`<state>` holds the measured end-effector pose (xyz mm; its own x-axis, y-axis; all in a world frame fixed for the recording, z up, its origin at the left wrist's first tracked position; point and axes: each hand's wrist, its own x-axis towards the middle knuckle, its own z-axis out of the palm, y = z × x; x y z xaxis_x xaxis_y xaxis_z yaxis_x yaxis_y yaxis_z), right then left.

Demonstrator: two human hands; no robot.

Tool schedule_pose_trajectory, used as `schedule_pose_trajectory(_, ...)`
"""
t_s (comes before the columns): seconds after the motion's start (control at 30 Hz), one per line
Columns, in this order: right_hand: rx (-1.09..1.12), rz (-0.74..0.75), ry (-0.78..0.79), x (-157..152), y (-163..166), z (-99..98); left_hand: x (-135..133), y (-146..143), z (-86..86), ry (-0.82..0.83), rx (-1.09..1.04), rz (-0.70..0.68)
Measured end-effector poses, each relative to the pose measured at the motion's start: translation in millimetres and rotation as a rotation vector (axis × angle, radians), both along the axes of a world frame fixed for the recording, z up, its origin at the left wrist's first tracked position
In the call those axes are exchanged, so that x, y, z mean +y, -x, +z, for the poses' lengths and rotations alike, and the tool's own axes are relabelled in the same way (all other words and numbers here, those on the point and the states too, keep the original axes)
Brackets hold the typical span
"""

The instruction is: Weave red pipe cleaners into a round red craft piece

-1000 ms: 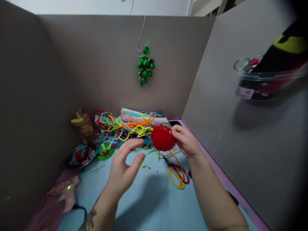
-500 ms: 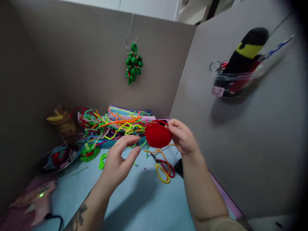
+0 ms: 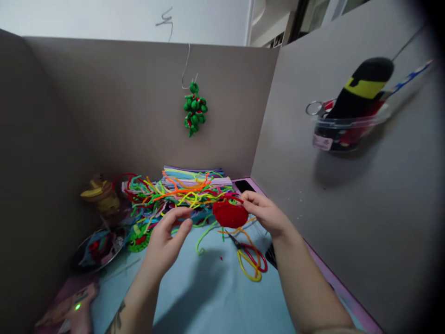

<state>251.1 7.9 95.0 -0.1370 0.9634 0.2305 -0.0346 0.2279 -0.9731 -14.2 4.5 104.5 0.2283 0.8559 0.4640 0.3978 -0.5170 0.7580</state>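
While the left hand (image 3: 167, 241) hovers with thumb and fingers parted, grasping nothing, one red piece (image 3: 230, 214) is held up between the hands, over the blue work surface (image 3: 222, 301) and before the pile (image 3: 187, 191) of fuzzy strands. Right hand (image 3: 267, 215): thumb and fingers pinch the piece's upper right edge. It looks fuzzy and flattish; probably light, soft but springy, hardly slippery, and apt to bend or crush under a hard squeeze. Best hold, by judgement: the rim, lightly, with the free left edge offering a second grip. Counts, left to right: one pink glue gun (image 3: 82, 304), green light lit; one dark dish (image 3: 74, 268) of oddments, uncounted; one yellow-brown figure (image 3: 104, 200); one round green ornament (image 3: 137, 239); strands in the pile too tangled to number; one hanging green cluster (image 3: 195, 110); one pair of red-and-yellow scissors (image 3: 255, 277) on the surface; one clear tub (image 3: 335, 137) on the side wall (image 3: 365, 208), contents partly hidden.
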Motion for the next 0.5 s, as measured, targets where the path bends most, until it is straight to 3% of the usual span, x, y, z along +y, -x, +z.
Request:
schedule_pose_trajectory(0.23, -0.103, 0.001, -0.136, -33.9, 20.2, 31.6, -52.4, -21.0, 31.1, -0.266, 0.059, -0.13)
schedule_pose_trajectory(0.5, 0.075, -0.018, -0.229, -48.1, 25.0, 28.9, -58.6, -16.5, 27.9, -0.317, 0.013, -0.086)
